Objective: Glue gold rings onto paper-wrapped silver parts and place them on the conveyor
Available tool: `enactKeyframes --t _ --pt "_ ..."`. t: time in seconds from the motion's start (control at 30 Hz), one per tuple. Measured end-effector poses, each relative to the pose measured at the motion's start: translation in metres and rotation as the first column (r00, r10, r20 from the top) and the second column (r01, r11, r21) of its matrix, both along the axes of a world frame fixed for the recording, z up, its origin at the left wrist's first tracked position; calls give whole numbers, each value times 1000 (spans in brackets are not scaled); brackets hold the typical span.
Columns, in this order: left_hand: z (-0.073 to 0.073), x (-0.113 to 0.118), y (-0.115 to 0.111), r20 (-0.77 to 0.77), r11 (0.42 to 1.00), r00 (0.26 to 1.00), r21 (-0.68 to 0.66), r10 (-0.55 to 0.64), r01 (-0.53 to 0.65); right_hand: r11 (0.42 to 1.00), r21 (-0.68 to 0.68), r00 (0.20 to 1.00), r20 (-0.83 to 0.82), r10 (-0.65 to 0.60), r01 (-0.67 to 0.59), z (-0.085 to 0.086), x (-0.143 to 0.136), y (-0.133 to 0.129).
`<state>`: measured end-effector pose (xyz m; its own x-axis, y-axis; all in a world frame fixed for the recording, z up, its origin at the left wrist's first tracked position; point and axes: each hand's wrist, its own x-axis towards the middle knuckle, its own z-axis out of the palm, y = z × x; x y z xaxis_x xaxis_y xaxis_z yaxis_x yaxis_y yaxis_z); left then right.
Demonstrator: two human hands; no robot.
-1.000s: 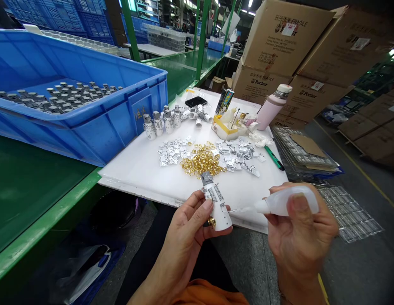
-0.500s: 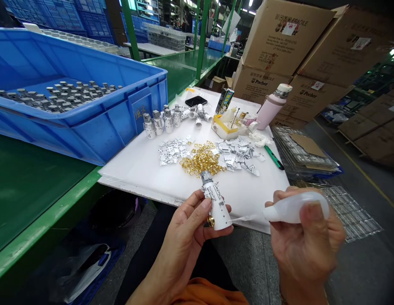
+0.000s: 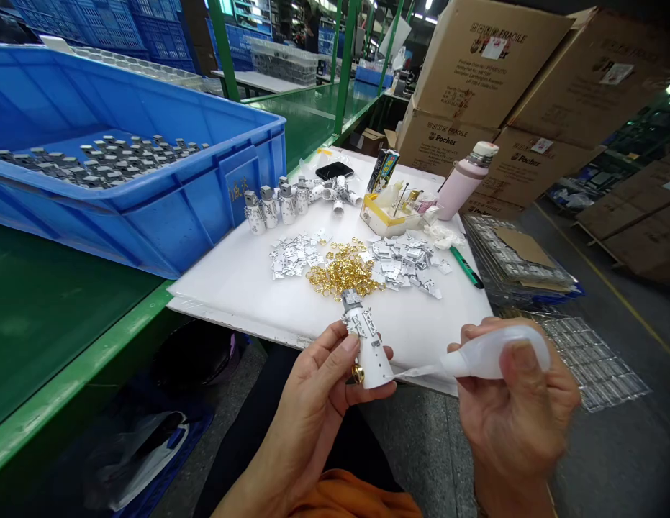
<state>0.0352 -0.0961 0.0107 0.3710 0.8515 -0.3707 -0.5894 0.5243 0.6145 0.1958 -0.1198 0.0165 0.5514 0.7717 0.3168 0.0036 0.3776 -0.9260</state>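
My left hand is closed around a white cone-shaped model part with a grey top and small grey pieces along its side. A gold ring shows by the thumb, against the cone's lower side. In my right hand is a translucent squeeze bottle, thumb pressed on its body. Its thin, clear nozzle points left, the tip at the cone's lower right edge; whether it touches I cannot tell. Just beyond the cone lie a heap of gold rings and piles of flat grey-white pieces.
Several cone parts stand at the table's left, others lying behind. Farther back are a phone, a yellow-edged tray and a pink bottle. A green pen-like tool lies right. A blue crate flanks the left; cartons rise behind.
My right hand and the squeeze bottle have shifted slightly left. The nozzle tip remains at the cone's lower edge, and my left hand keeps its hold almost unmoved.
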Motion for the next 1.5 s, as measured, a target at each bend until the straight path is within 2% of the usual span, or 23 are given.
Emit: enactKeyframes --t 0.37,0.67,0.93,1.2,1.5 --pt "0 -1 -1 2 1000 1000 -5 3 -3 1000 8 1000 -8 -9 9 1 -3 1" --pt "1 -2 2 56 1000 998 -14 -27 28 992 65 993 -64 -104 108 2 -3 -1" --pt "-1 1 -2 -20 999 1000 38 -6 7 986 112 986 97 -137 126 -1 -4 0" --pt "-3 0 -1 -46 999 999 40 1 1 992 51 988 105 -117 112 -6 -4 0" --pt "-4 0 -2 -40 999 999 38 -11 12 992 72 978 173 -116 105 -6 -4 -2"
